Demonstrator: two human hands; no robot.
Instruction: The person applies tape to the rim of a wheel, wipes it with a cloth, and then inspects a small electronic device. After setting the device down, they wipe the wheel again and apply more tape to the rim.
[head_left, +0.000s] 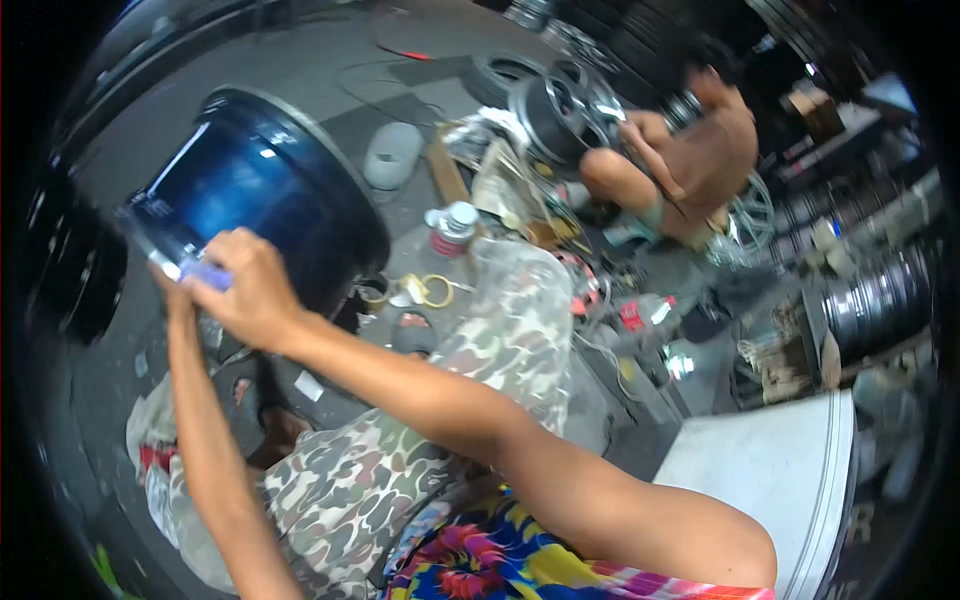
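A glossy dark blue wheel rim (290, 170) stands tilted in front of me on the left. My right hand (245, 280) is closed around a small purple block (208, 274), perhaps a sponge or sanding pad, pressed at the barrel's near, shiny edge. My left hand (168, 278) reaches the same edge just below and beside it. Its fingers are mostly hidden behind the rim and my right hand, so their grip does not show. Camouflage cloth (350, 490) covers my legs under my arms.
A person (700, 150) squats at the back right, handling another wheel (560, 115). Between us lie a bottle with a pale cap (453, 228), tape rolls (437, 291) and a grey container (393, 155). Black tyres (70, 260) stand left; a white panel (765, 480) is at right.
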